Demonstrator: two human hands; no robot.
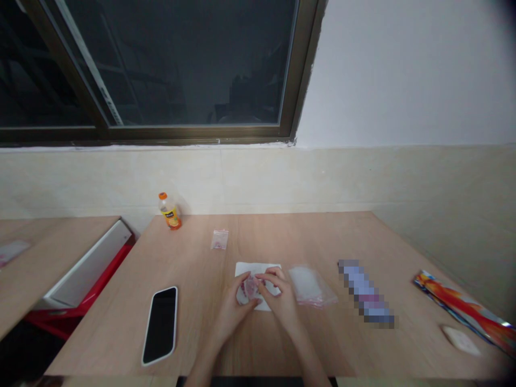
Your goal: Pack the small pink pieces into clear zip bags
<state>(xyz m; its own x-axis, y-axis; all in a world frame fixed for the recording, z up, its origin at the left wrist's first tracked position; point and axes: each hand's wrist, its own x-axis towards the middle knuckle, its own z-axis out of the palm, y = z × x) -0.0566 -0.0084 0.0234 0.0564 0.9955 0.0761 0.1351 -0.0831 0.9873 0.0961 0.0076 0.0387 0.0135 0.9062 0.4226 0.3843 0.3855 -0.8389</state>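
My left hand [234, 306] and my right hand [282, 301] meet over a white sheet of paper [258, 267] in the middle of the wooden table [322, 236]. Together their fingers pinch a small clear bag with pink contents [250, 287], held just above the paper. Both hands are closed on it, fingertips touching. A stack of empty clear bags [310, 286] lies right beside my right hand. One more small bag with pink contents [220, 239] lies farther back on the table.
A black phone in a white case [161, 324] lies left of my hands. A small orange juice bottle [170, 211] stands at the back left. A blurred-out object [366, 294], a colourful packet [467, 310] and a pale small item [460, 339] lie on the right. Another desk [44, 258] stands at left.
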